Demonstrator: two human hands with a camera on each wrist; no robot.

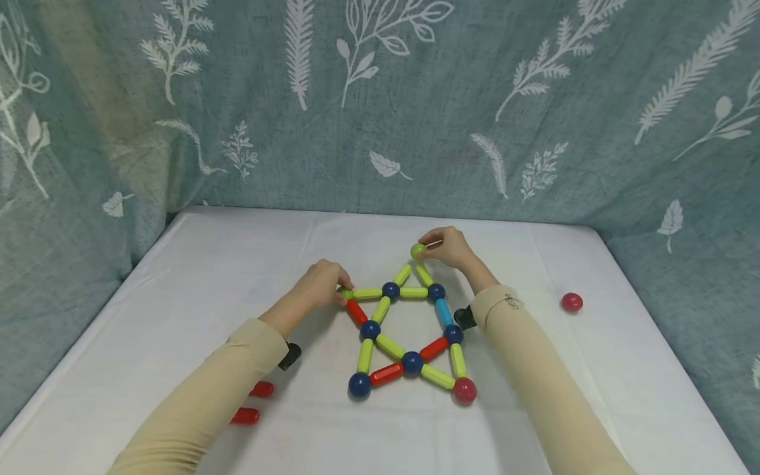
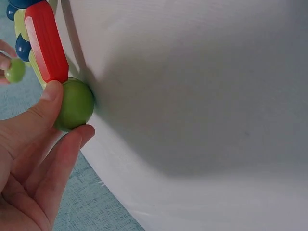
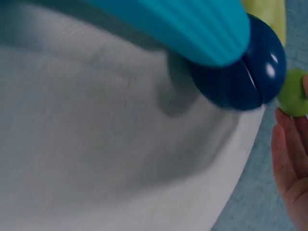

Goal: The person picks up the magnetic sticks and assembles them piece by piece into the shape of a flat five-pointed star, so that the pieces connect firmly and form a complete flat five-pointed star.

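A flat star-like frame of rods and balls lies on the white table. My left hand (image 1: pixel 320 282) pinches a green ball (image 2: pixel 76 105) at its left corner, where a red rod (image 1: pixel 357 312) and a yellow-green rod (image 1: pixel 367 294) meet. Between thumb and fingers, my right hand (image 1: pixel 452 249) holds another green ball (image 1: pixel 418 251) just beyond the far tips of two slanting yellow-green rods (image 1: pixel 424 274); a small gap shows there. Blue balls (image 1: pixel 412 362) join the inner rods, including one light-blue rod (image 1: pixel 443 312). The near corners carry a blue ball (image 1: pixel 359 385) and a red ball (image 1: pixel 464 390).
A loose red ball (image 1: pixel 572 302) sits on the right part of the white table (image 1: pixel 629 396). Two red rods (image 1: pixel 245 415) lie near the left forearm, partly covered by the sleeve. A patterned green-blue cloth (image 1: pixel 433 152) hangs behind the table.
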